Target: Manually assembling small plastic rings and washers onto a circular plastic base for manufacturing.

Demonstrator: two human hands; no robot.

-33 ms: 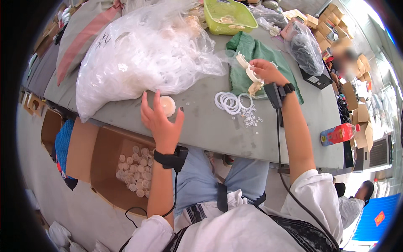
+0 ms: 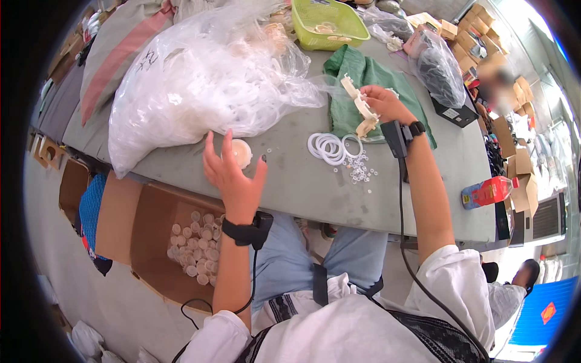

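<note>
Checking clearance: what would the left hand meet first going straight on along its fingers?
Probably the near side of the clear plastic bag, just ahead of the left hand; one view leaves depth unclear, so they may already touch.

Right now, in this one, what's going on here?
At a grey table, the person's right hand has its fingers on an irregular cream plastic part over a green cloth; how firmly it grips is unclear. The left hand is spread open beside a round cream plastic piece. White plastic rings and tiny white pieces lie between the hands. Below, an open brown cardboard box contains round translucent pieces.
</note>
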